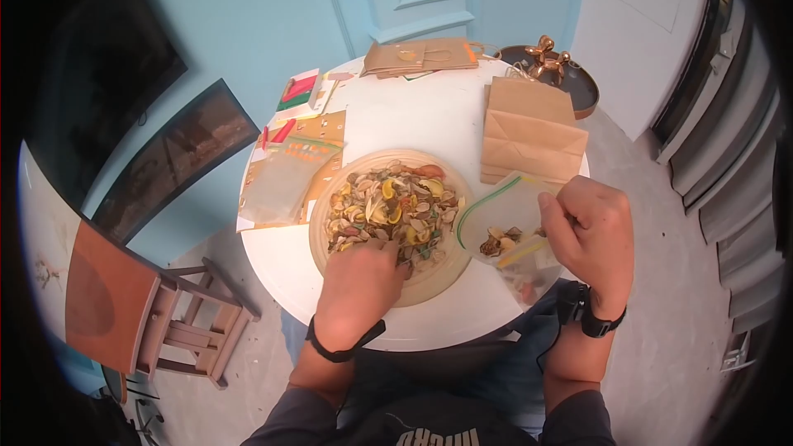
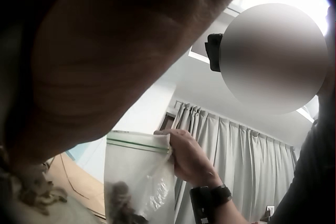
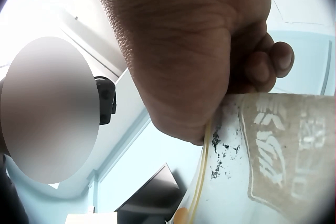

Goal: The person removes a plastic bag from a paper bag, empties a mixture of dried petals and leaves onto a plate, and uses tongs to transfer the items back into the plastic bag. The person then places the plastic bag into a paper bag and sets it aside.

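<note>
A round pale tray (image 1: 453, 285) on the white table holds a heap of small mixed shells (image 1: 388, 202), with yellow, green and reddish pieces among them. My left hand (image 1: 359, 285) reaches over the tray's near rim, its fingers down in the heap. Those fingertips are hidden, and I cannot tell whether they pinch a shell. To the right, my right hand (image 1: 591, 227) grips the edge of a clear zip bag (image 1: 487, 206). The bag hangs with its green-edged mouth toward the tray, and some shells (image 1: 500, 241) lie inside. In the right wrist view, pale print (image 3: 270, 150) shows on the bag.
A brown paper bag (image 1: 533, 128) stands behind the zip bag. Another clear zip bag (image 1: 285, 177) lies on cardboard at left, near red and green packaging (image 1: 299, 92). Folded paper bags (image 1: 421, 58) lie at the back edge. A wooden chair (image 1: 190, 322) stands left of the table.
</note>
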